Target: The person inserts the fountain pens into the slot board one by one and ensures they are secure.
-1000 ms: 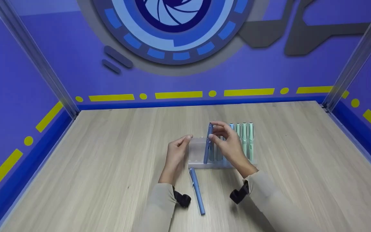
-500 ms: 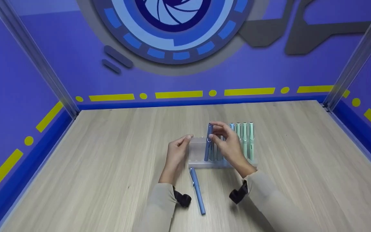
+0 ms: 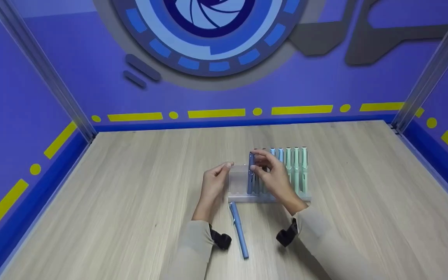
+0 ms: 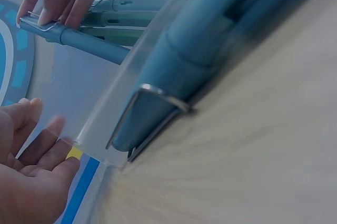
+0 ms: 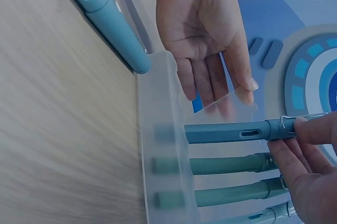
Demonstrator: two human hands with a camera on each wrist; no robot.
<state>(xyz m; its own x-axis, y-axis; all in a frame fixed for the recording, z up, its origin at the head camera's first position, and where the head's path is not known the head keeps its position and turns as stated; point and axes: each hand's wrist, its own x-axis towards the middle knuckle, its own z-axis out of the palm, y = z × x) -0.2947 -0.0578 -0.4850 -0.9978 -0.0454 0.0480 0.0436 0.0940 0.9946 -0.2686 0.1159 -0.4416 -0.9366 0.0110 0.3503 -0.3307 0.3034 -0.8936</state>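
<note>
My right hand (image 3: pixel 273 177) pinches a dark blue pen (image 3: pixel 251 173) near its clipped cap. The pen stands upright in a clear plastic pen stand (image 3: pixel 237 182), its lower end behind the frosted front ledge in the right wrist view. With thumb and fingers, my left hand (image 3: pixel 214 184) grips the upper left corner of the stand's back panel. To the right of the held pen, several green and blue pens (image 3: pixel 296 167) stand in a row, some partly hidden by my right hand. Another blue pen (image 3: pixel 239 231) lies on the table in front of the stand.
The wood-grain table (image 3: pixel 138 194) carries the stand right of its middle. Blue printed walls (image 3: pixel 193 95) with metal corner posts enclose the back and sides. A black wrist camera (image 3: pixel 221 240) on the left sleeve sits close to the lying pen.
The pen in my right hand has moved slightly down and left and now stands straighter in the stand. My left hand and the lying pen have stayed put.
</note>
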